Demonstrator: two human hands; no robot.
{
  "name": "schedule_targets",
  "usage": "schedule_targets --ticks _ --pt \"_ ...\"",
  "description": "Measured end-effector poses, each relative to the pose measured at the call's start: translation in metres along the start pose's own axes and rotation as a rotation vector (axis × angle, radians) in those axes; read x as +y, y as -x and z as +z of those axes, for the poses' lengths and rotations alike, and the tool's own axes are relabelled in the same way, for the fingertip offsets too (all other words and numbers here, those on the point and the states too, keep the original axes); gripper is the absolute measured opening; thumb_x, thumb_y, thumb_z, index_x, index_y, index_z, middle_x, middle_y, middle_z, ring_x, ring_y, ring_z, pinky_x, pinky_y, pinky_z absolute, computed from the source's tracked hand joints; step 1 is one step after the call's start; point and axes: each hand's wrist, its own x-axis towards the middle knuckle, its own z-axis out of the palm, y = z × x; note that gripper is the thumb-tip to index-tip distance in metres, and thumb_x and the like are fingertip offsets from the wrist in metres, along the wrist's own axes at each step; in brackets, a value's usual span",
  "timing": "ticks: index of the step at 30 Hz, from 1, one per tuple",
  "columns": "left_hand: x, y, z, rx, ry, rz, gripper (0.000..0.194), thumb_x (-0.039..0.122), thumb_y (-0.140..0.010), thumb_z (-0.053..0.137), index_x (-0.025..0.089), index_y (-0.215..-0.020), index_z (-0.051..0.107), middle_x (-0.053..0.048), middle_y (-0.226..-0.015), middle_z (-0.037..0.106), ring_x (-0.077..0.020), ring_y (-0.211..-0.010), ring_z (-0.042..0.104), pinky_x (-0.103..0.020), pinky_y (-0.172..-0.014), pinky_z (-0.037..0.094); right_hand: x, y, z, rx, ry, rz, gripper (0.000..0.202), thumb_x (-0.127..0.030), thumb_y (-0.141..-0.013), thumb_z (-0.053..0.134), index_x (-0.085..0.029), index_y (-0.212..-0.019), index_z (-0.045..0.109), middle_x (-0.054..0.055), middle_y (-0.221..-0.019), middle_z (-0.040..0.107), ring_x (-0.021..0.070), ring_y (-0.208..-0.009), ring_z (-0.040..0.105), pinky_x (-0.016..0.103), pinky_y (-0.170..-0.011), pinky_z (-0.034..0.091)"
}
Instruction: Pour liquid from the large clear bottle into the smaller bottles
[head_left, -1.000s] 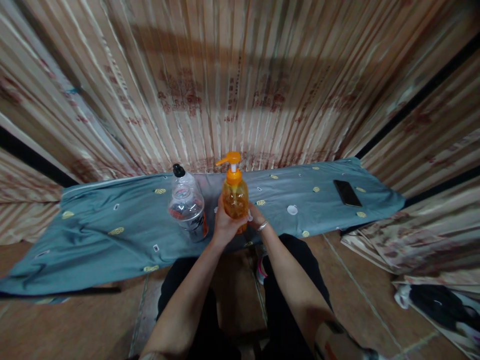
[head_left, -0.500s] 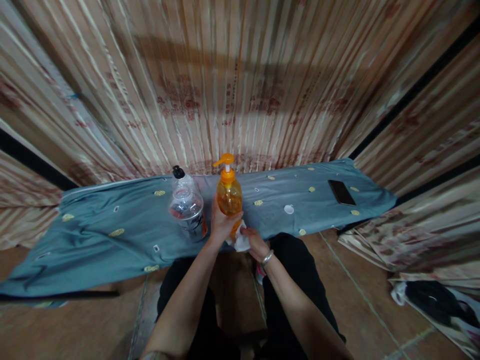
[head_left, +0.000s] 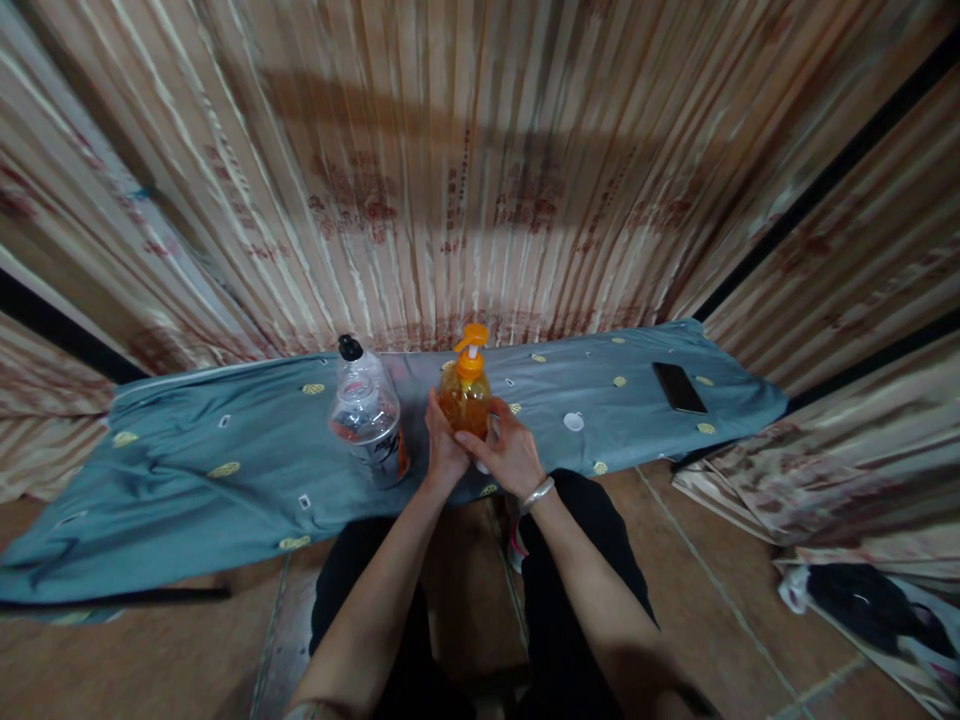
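Observation:
An orange pump bottle [head_left: 466, 398] stands nearly upright at the front middle of the cloth-covered surface. My left hand [head_left: 444, 447] is wrapped round its left side. On the right, my right hand [head_left: 514, 452] presses against the lower part of the bottle, its fingers closed. A small bit of white tissue [head_left: 482, 467] peeks out beneath that hand; the rest is hidden by the fingers. To the left, apart from my hands, stands a clear plastic bottle [head_left: 365, 415] with a dark label, and a bottle with a black cap [head_left: 349, 348] is just behind it.
A patterned blue-green cloth [head_left: 255, 430] covers the long, narrow surface. A dark phone [head_left: 679, 387] lies at its right end. Pleated curtains [head_left: 480, 180] hang behind and at both sides. Dark items [head_left: 859, 605] rest low at the right.
The pump bottle's top has moved down and right, and its spout has turned. My right hand has moved up the bottle's right side, covering most of the white tissue.

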Motion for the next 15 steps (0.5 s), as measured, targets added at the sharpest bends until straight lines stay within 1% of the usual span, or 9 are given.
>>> schedule_targets --ticks 2,5,7,9,10,12,13,15 --pt "-0.001 0.002 0.000 0.009 -0.013 0.002 0.100 0.037 -0.070 0.081 0.017 -0.155 0.031 -0.024 -0.145 0.051 -0.0402 -0.135 0.050 -0.059 -0.116 0.036 -0.004 -0.006 0.004 0.006 0.058 0.016 0.070 -0.063 -0.076 0.078 -0.024 -0.132 0.061 0.014 -0.115 0.076 0.0348 -0.109 0.072 0.043 -0.092 0.055" --pt "-0.001 0.003 -0.004 -0.022 -0.036 -0.002 0.107 0.034 -0.065 0.083 0.018 -0.157 0.029 -0.024 -0.148 0.050 -0.0411 -0.137 0.048 -0.061 -0.117 0.034 -0.003 -0.015 0.004 -0.016 0.177 0.023 0.061 -0.061 -0.075 0.080 -0.024 -0.121 0.067 0.011 -0.096 0.078 0.0325 -0.094 0.075 0.038 -0.081 0.054" --pt "0.002 0.002 -0.009 -0.062 -0.065 -0.003 0.114 0.031 -0.060 0.085 0.015 -0.157 0.028 -0.025 -0.149 0.050 -0.0428 -0.139 0.047 -0.062 -0.117 0.033 0.000 -0.021 -0.003 -0.054 0.208 0.001 0.053 -0.058 -0.074 0.081 -0.024 -0.113 0.070 0.009 -0.091 0.078 0.0303 -0.087 0.075 0.035 -0.075 0.053" --pt "0.006 0.002 -0.014 -0.123 -0.077 0.014 0.115 0.029 -0.057 0.087 0.015 -0.156 0.031 -0.024 -0.148 0.052 -0.0429 -0.139 0.048 -0.062 -0.117 0.034 0.006 -0.028 -0.014 -0.104 0.183 -0.020 0.045 -0.054 -0.074 0.082 -0.024 -0.106 0.072 0.007 -0.088 0.078 0.0271 -0.082 0.074 0.033 -0.072 0.052" --pt "0.009 0.002 -0.016 -0.155 -0.064 0.030 0.111 0.029 -0.057 0.088 0.016 -0.155 0.036 -0.022 -0.147 0.053 -0.0418 -0.139 0.049 -0.061 -0.117 0.034 0.009 -0.032 -0.020 -0.132 0.163 -0.026 0.043 -0.051 -0.073 0.083 -0.024 -0.103 0.073 0.006 -0.086 0.078 0.0257 -0.079 0.073 0.032 -0.071 0.051" --pt "0.015 0.001 -0.016 -0.195 -0.011 0.038 0.093 0.031 -0.065 0.085 0.019 -0.149 0.046 -0.018 -0.142 0.058 -0.0384 -0.134 0.055 -0.058 -0.115 0.039 0.016 -0.043 -0.035 -0.180 0.132 -0.046 0.042 -0.047 -0.070 0.085 -0.022 -0.102 0.075 0.004 -0.086 0.079 0.0243 -0.079 0.072 0.031 -0.071 0.051" --pt "0.018 0.001 -0.014 -0.199 0.016 0.032 0.084 0.032 -0.069 0.083 0.020 -0.146 0.050 -0.017 -0.140 0.060 -0.0373 -0.132 0.056 -0.057 -0.114 0.042 0.020 -0.050 -0.044 -0.207 0.124 -0.055 0.042 -0.045 -0.069 0.086 -0.021 -0.101 0.076 0.004 -0.088 0.079 0.0245 -0.081 0.072 0.031 -0.073 0.051" --pt "0.024 -0.001 -0.005 -0.254 0.086 0.030 0.072 0.030 -0.074 0.079 0.021 -0.141 0.054 -0.016 -0.136 0.063 -0.0357 -0.130 0.059 -0.055 -0.110 0.047 0.028 -0.066 -0.061 -0.274 0.101 -0.068 0.043 -0.041 -0.066 0.087 -0.019 -0.101 0.078 0.003 -0.091 0.080 0.0244 -0.084 0.072 0.032 -0.079 0.053"
